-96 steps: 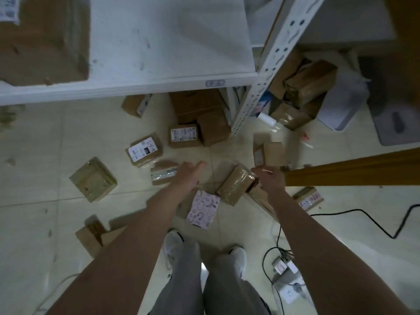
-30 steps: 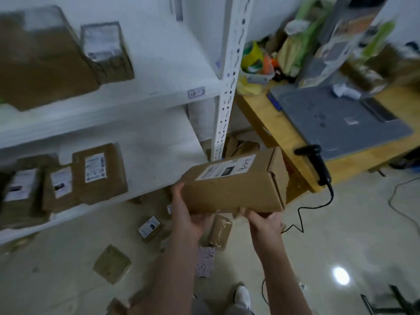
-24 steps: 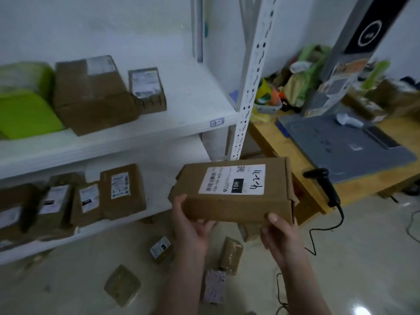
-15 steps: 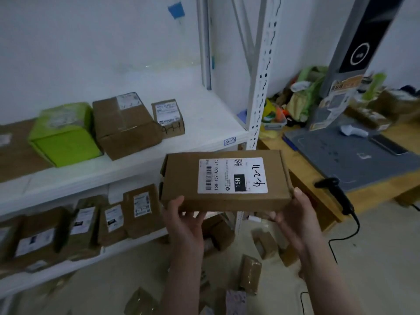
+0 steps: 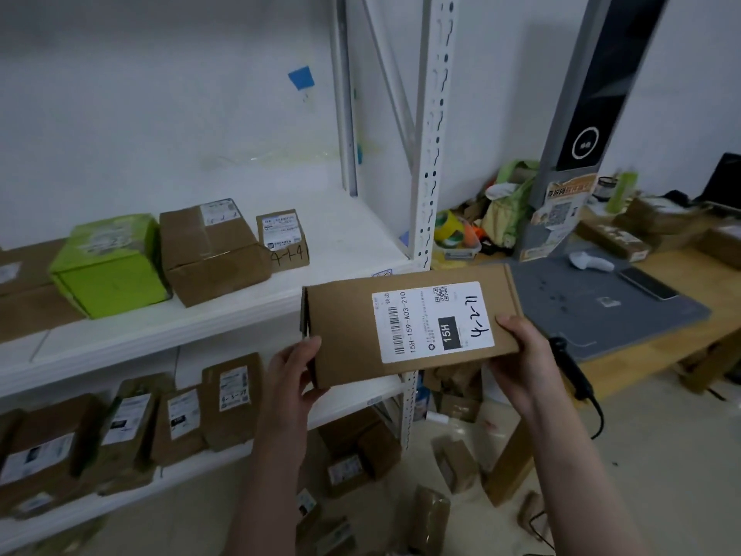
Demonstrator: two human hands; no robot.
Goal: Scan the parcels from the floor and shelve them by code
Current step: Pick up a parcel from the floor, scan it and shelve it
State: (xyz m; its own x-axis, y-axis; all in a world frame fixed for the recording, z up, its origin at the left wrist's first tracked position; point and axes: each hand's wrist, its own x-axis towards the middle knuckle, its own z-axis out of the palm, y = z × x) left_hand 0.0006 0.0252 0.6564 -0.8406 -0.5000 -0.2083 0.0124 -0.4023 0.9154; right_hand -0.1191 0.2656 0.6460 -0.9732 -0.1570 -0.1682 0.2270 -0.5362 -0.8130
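A long brown cardboard parcel (image 5: pixel 345 331) is held up at chest height in front of the white shelf rack (image 5: pixel 431 162). Its white label faces me and carries a barcode and the handwritten code 4-2-11. My left hand (image 5: pixel 294 375) grips its lower left corner, thumb on the front face. My right hand (image 5: pixel 525 355) grips its right end, thumb over the label's edge. A black handheld scanner (image 5: pixel 569 367) hangs by its cable at the table's edge, partly hidden behind my right hand.
The upper shelf (image 5: pixel 240 311) holds a green box (image 5: pixel 108 266) and two brown boxes. Several labelled parcels stand on the lower shelf (image 5: pixel 132 431). More parcels (image 5: pixel 425 515) lie on the floor. At right, a wooden table (image 5: pixel 681 298) carries a grey mat, a phone and boxes.
I lifted the parcel off the floor with both hands and turned its label toward me. In the last half second it has risen slightly and shifted right, and my view has tilted up.
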